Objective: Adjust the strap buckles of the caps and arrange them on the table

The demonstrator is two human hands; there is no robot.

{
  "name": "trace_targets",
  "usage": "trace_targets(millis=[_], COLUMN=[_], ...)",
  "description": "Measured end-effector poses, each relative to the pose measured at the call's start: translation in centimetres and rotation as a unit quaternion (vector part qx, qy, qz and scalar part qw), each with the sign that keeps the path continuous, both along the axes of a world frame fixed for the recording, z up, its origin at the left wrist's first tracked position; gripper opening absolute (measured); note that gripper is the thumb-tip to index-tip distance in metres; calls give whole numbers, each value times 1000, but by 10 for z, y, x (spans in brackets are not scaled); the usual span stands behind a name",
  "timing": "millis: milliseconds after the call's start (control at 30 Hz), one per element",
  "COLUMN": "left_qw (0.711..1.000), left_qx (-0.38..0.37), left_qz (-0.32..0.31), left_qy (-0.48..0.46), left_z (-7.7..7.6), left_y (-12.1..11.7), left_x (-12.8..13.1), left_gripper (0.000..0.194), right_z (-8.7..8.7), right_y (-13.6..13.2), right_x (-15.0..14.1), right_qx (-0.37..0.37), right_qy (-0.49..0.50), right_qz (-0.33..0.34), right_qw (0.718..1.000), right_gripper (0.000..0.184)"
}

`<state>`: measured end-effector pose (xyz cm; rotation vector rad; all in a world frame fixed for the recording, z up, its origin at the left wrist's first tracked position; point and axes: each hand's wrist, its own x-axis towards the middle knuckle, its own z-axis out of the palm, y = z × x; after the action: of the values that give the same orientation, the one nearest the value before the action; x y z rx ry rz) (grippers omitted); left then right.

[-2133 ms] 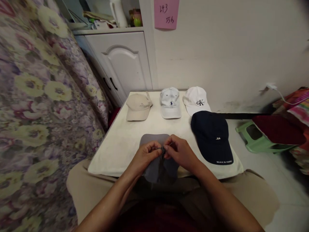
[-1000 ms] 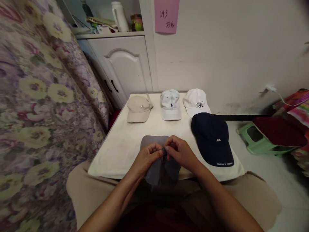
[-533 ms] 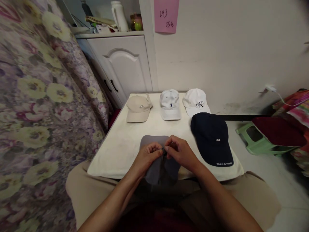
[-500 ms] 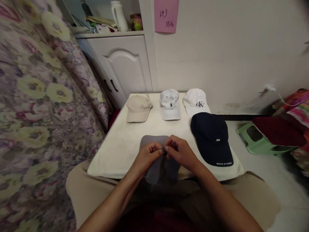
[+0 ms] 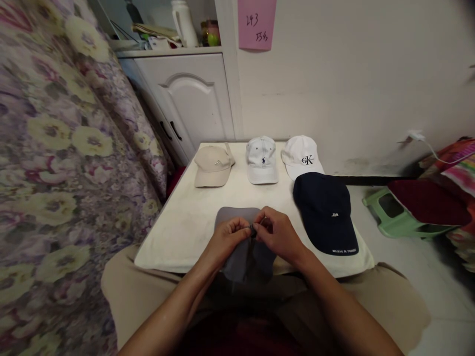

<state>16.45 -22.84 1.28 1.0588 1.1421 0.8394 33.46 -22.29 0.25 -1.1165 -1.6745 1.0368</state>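
Note:
A grey cap (image 5: 237,262) lies at the table's near edge, its brim pointing away from me. My left hand (image 5: 232,235) pinches the cap's dark back strap from the left. On the right side of the same strap, my right hand (image 5: 272,227) closes its fingertips, almost touching the left ones. The fingers hide most of the strap and its buckle. To the right lies a large navy cap (image 5: 321,202) with small white lettering on its brim. Along the back sit a beige cap (image 5: 212,165), a pale grey-white cap (image 5: 261,158) and a white cap (image 5: 301,151) with black letters.
The caps rest on a cream-covered table (image 5: 178,222) over my lap. A floral curtain (image 5: 67,148) hangs at the left. Behind are a white cabinet (image 5: 185,99) and a wall with a pink note (image 5: 256,24). A green stool (image 5: 393,222) stands right.
Both hands stay at the grey cap's strap, with only tiny shifts of the fingers. The other caps lie where they were.

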Motion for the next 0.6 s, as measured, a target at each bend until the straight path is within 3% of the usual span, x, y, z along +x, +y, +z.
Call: trace_targets(millis=[600], left_qw=[1000], left_qx=[-3], left_qz=[7], left_qy=[-8], left_z=[-1], left_y=[0], left_x=[-2], left_gripper=[28], right_z=[-3], right_y=[3], right_x=[1], right_qx=[0], right_qy=[-1], right_qz=[19], right_qw=[1000], right_gripper=[7])
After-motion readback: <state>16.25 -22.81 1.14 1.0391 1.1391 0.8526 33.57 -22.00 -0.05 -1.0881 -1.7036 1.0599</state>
